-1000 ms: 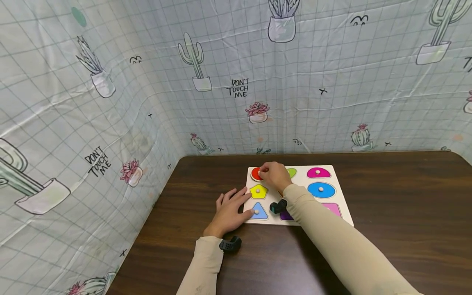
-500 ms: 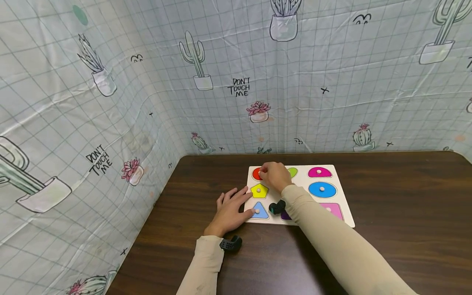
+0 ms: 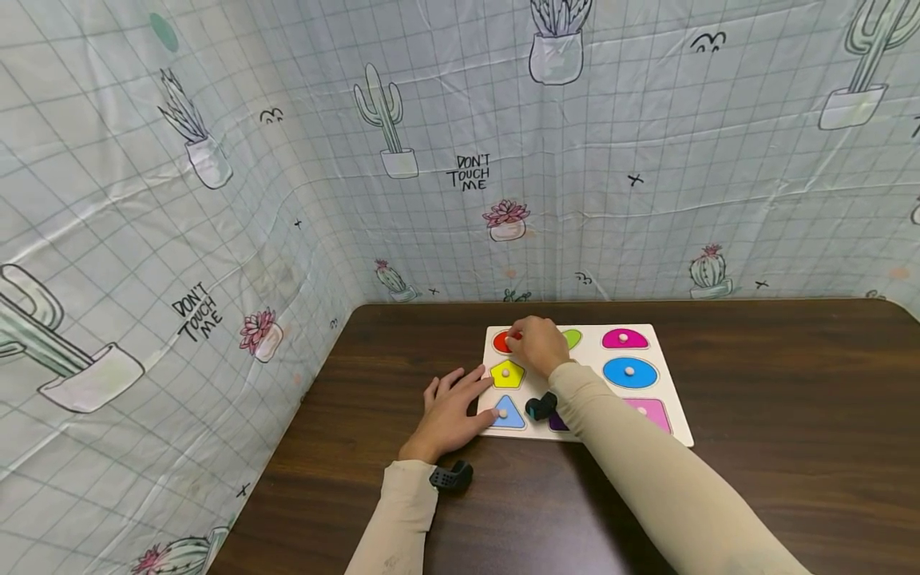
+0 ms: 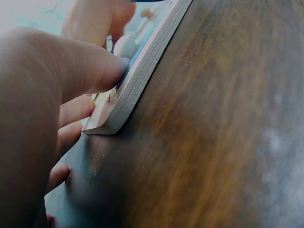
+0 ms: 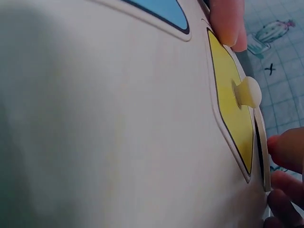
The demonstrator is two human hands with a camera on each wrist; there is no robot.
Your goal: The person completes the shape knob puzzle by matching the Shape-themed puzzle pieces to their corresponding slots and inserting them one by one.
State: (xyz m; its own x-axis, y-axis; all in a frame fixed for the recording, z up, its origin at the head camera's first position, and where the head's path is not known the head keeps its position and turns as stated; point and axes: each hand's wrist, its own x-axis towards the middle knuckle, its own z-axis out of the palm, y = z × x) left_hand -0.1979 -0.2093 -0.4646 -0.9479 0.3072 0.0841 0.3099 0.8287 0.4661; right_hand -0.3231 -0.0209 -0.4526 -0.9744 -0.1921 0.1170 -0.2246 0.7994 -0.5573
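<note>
A white peg puzzle board (image 3: 589,383) with coloured knobbed pieces lies on the table. At its far left corner my right hand (image 3: 541,345) pinches the red puzzle piece (image 3: 501,343) with thumb and fingertips; the hand covers part of that piece. In the right wrist view, fingertips (image 5: 287,149) meet a pale raised edge beyond the yellow pentagon (image 5: 228,104). My left hand (image 3: 449,415) lies with spread fingers along the board's left edge. Its thumb rests at the light blue triangle (image 3: 512,415), close to the knob (image 4: 126,46) in the left wrist view.
Other pieces sit in the board: a magenta half-round (image 3: 625,339), a blue oval (image 3: 640,372), a pink piece (image 3: 656,414) and a green one (image 3: 573,338). The right forearm crosses over the board. A cactus-print cloth (image 3: 431,239) hangs behind and left of the brown table (image 3: 791,399).
The red piece, which showed a pale rim at its near side a second ago, now lies flatter in the board. Both hands stay almost in place; the head view shifts slightly.
</note>
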